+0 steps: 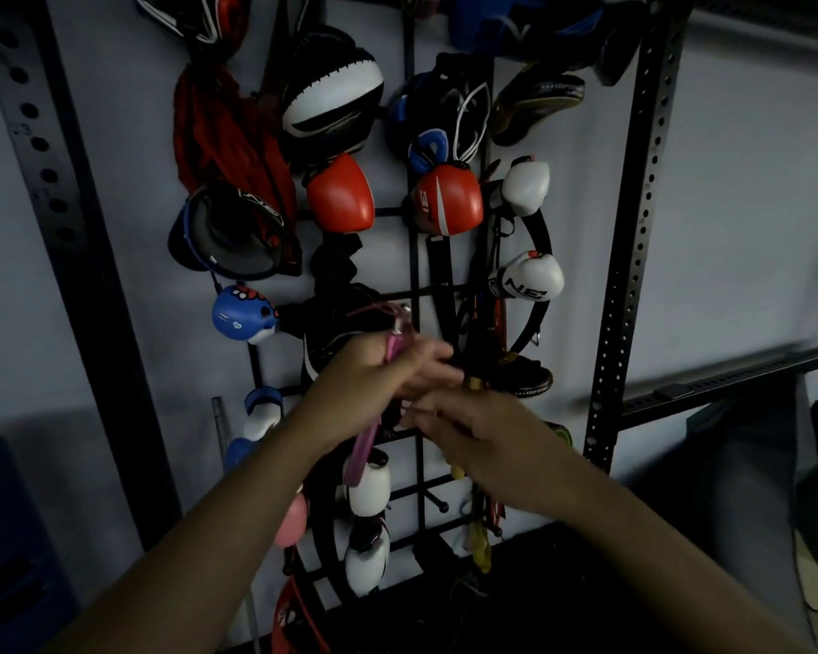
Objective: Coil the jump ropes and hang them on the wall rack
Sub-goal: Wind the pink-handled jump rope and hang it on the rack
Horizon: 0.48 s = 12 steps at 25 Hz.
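Observation:
My left hand [374,370] is closed around a pink jump rope [393,344]; its pink handle sticks up above my fist and a second pink handle [362,453] hangs below. My right hand [464,424] is just below and to the right, fingers curled near the rope; whether it grips anything is blurred. Both hands are in front of the black wall rack [419,285], close to its middle bars. Other ropes with dark and red handles [485,323] hang on the rack to the right.
The rack is crowded with red boxing gloves [341,193], white gloves [530,276], focus mitts [331,94], a blue glove [239,313] and headgear. A bare hook [438,502] juts out low down. Black perforated uprights [633,228] stand on both sides.

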Motion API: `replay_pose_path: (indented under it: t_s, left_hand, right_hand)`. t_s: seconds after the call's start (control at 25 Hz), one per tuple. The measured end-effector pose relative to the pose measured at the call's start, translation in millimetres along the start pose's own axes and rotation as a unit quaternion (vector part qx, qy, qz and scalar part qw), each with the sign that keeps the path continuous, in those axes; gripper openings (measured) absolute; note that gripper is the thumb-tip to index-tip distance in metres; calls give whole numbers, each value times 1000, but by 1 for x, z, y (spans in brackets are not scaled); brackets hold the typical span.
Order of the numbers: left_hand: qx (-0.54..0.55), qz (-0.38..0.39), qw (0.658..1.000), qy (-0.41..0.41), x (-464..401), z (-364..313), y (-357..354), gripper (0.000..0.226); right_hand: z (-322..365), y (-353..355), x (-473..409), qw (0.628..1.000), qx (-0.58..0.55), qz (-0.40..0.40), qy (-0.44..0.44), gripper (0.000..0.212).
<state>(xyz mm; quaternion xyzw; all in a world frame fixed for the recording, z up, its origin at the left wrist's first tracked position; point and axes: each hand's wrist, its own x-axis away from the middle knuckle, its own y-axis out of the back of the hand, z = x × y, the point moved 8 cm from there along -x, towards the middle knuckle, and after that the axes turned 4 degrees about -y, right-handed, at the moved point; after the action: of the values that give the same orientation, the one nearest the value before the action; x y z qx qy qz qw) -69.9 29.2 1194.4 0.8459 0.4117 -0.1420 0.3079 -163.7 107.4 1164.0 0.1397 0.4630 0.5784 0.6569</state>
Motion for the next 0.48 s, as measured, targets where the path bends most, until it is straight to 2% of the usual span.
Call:
replay_pose_path:
  t_s: [0.08, 0.16, 0.24, 0.28, 0.36, 0.4, 0.48]
  left_hand:
    - [-83, 31, 996, 21, 5, 1, -9, 43]
    - [-90, 49, 994, 33, 5, -1, -14, 55]
    - [-62, 66, 994, 61, 7, 3, -17, 63]
    - [-33, 75, 994, 76, 10, 5, -18, 67]
    - [22, 100, 990, 93, 14, 10, -18, 69]
    - [48, 121, 987, 96, 17, 13, -19, 64]
    - [110, 173, 974, 96, 22, 15, -22, 45]
  right_hand:
    - [8, 26, -6, 998, 8, -52, 20, 14]
    - [10, 42, -8, 994, 39, -99, 8, 14]
    - [13, 51, -6, 981, 126, -149, 8, 27]
    - [12, 51, -5, 982, 131, -137, 5, 29]
    - [5, 43, -7, 997, 42, -58, 2, 23]
    - [1, 40, -7, 1000, -1, -22, -2, 20]
    - [0, 42, -8, 1000, -21, -23, 3, 21]
